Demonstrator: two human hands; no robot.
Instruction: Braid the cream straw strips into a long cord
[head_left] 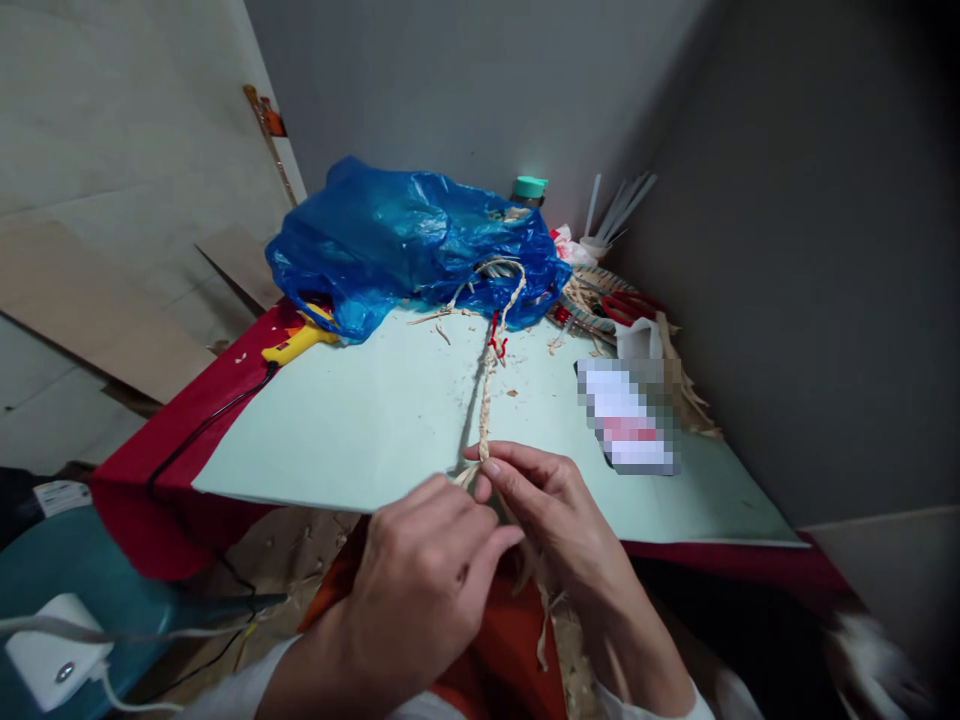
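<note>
A pale braided cord (485,405) of flat, straw-like strands runs from the blue plastic bag (420,240) toward me, with a red tie (496,345) knotted around it partway. At the front edge of the light green board, my right hand (544,490) pinches the braid's near end between thumb and fingers. My left hand (435,560) is just to the left, its fingers curled round a loose strand by the braid's end. Other loose strands (541,640) dangle below my right hand. The left fingertips are partly hidden behind the hand.
On the light green board (360,410) lie a blurred-out phone (626,415) at right and a yellow glue gun (300,340) with a black cord at left. Behind stand a woven basket (592,290), red-handled scissors (630,305) and white sticks (626,210). A teal stool (97,560) holds a white box (56,650).
</note>
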